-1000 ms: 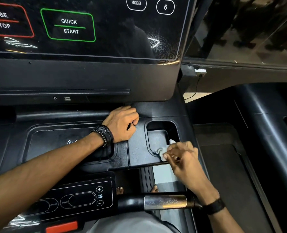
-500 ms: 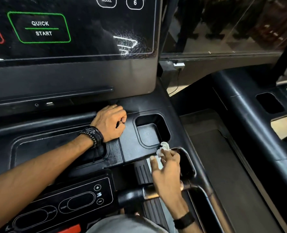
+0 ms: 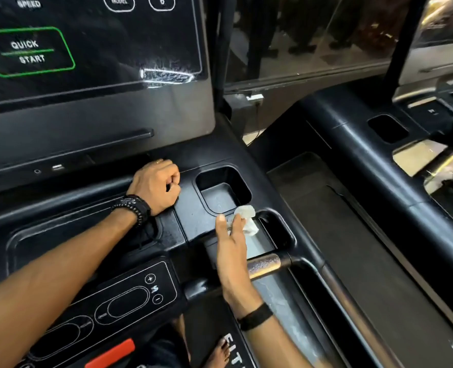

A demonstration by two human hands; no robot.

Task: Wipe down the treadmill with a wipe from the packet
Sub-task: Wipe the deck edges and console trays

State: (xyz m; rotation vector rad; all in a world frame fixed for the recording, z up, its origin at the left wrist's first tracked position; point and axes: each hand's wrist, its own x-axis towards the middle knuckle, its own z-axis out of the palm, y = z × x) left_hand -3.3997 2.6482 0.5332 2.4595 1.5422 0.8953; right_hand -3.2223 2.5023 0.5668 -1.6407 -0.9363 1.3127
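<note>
The black treadmill console (image 3: 193, 224) fills the left and middle of the head view, with a square cup well (image 3: 222, 189) in its tray. My right hand (image 3: 232, 243) holds a crumpled white wipe (image 3: 248, 217) against the console ledge just below that well, between it and a second recess (image 3: 278, 229). My left hand (image 3: 157, 185) lies as a curled fist on the tray left of the well, with nothing visible in it. The wipe packet is not in view.
The touchscreen (image 3: 87, 41) with a green QUICK START button stands above the tray. A metal-sleeved handlebar (image 3: 265, 264) crosses under my right wrist. A control panel (image 3: 119, 301) sits at lower left. Another treadmill (image 3: 379, 181) stands to the right. My bare foot (image 3: 217, 354) is below.
My right hand with the wipe has slid from the well's bottom edge down onto the ledge and turned more upright. The view has swung to the right. My left fist has stayed put.
</note>
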